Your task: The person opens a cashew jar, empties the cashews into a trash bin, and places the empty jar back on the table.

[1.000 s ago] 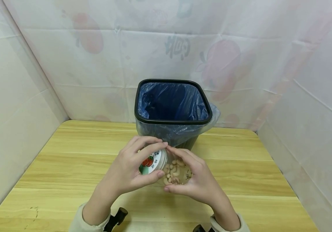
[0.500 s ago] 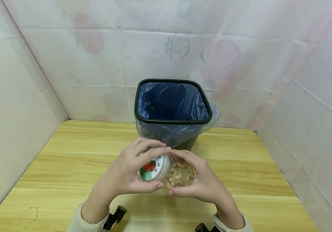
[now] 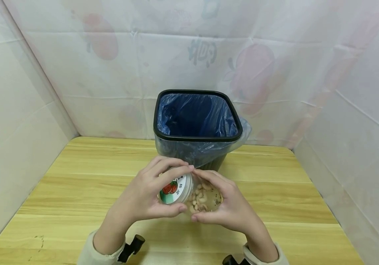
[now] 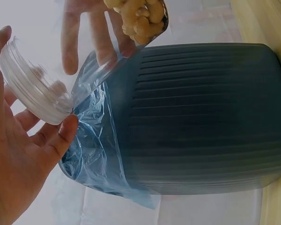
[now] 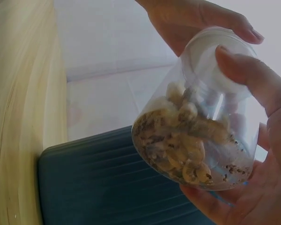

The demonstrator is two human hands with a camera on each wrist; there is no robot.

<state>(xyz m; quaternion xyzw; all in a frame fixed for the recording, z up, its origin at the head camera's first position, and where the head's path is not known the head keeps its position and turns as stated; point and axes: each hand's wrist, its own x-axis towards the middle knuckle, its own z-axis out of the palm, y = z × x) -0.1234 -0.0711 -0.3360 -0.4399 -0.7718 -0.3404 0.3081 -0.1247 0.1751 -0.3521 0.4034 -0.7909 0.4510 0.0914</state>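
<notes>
In the head view, my left hand curls its fingers and thumb round the lid of a clear jar. A red fruit is printed on its white and green label. My right hand grips the jar's body, which lies tilted with its lid end to the left. Cashews fill part of the jar, with dark crumbs on its wall, also seen in the right wrist view. The clear rim of the lid shows in the left wrist view, at the jar's neck.
Just beyond my hands a dark bin stands on the wooden table, lined with a blue plastic bag folded over its rim. Pale printed curtains enclose the table at the back and sides.
Both hands and the jar have shifted slightly right and down from a second ago. The print on the lid has turned a little. Over the last half second little else has moved.
</notes>
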